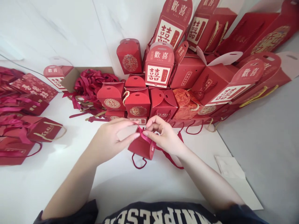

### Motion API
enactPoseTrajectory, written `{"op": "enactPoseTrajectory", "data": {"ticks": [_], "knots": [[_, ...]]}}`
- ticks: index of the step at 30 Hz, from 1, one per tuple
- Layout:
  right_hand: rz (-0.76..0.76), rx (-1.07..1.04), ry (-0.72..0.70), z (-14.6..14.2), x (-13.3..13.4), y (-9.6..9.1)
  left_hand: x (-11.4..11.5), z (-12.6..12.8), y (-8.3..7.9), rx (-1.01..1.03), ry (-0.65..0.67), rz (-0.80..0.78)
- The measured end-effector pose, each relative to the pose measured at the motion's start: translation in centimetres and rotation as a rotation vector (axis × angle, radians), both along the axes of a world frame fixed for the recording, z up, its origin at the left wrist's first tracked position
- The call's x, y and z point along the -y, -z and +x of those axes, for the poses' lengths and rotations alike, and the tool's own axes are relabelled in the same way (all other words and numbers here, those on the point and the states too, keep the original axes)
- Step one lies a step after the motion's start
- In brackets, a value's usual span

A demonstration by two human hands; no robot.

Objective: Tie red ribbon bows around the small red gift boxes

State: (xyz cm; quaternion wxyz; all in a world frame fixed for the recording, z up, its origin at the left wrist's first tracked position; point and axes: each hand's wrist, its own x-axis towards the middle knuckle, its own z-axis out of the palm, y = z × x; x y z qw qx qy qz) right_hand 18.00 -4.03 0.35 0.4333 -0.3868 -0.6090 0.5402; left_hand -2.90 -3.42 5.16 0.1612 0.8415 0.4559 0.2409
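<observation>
Broadly, a white table (109,186) carries stacked red boxes (160,74) behind the small red box (140,148), plus a ribbon-filled carton (70,78) behind its left. Over it, the right hand (165,136) pinches a pink ribbon (146,138); the left hand (112,137) touches it, grip impossible to tell.

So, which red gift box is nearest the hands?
The red gift box beneath the left hand and right hand, red cord looping out in front; other boxes sit behind or farther left.
</observation>
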Motion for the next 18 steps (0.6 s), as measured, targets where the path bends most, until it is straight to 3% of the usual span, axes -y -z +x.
{"op": "enactPoseTrajectory", "data": {"ticks": [2,4,9,18], "knots": [[0.021,-0.012,0.021,-0.6,-0.4,-0.2,0.0,-0.7,-0.3,-0.107,0.023,-0.278],[0.028,0.015,0.017,-0.9,-0.5,-0.2,-0.2,-1.2,-0.2,-0.118,0.031,-0.434],[-0.011,0.105,-0.024,-1.0,0.0,0.6,-1.1,-1.6,0.2,-0.112,0.012,-0.431],[-0.066,0.147,-0.066,-1.0,0.4,1.1,-1.4,-1.9,0.2,-0.004,-0.001,-0.627]]}}
